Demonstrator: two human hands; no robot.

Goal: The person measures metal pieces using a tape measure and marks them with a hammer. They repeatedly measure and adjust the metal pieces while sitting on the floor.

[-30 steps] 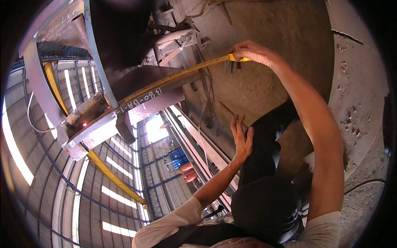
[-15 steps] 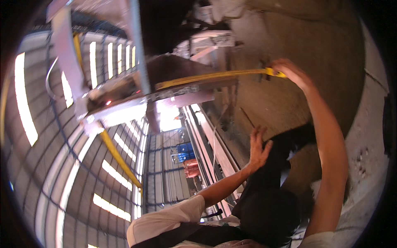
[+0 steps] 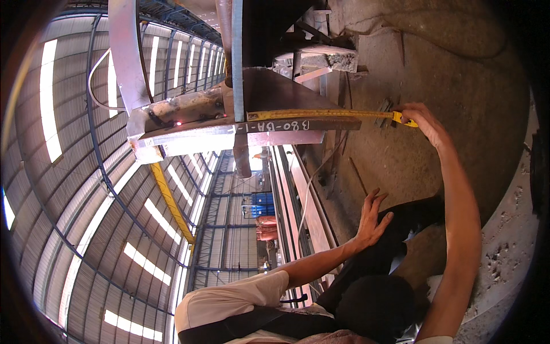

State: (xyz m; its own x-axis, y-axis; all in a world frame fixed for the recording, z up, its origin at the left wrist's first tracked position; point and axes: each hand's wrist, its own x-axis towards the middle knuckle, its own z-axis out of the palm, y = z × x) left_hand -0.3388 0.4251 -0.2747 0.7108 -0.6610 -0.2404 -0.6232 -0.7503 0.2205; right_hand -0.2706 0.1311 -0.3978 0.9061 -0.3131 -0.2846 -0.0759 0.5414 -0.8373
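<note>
Tape measure point(image 3: 409, 121) sits upper right of frame, case gripped in right hand point(image 3: 425, 123). Yellow blade point(image 3: 321, 113) runs left along steel beam point(image 3: 338, 124) toward upright plate point(image 3: 238, 63), upper centre. Left hand point(image 3: 371, 226), right of centre, empty, splayed, near dark trouser leg point(image 3: 417, 215).

Steel beam point(image 3: 338, 124), white-marked edge; yellow tape-measure blade point(image 3: 309, 113) along it, running past beam's end. Dusty floor point(image 3: 395, 155) beyond beam: metal scraps point(image 3: 386, 105) near beam's end, thin rod point(image 3: 358, 175) farther off.
</note>
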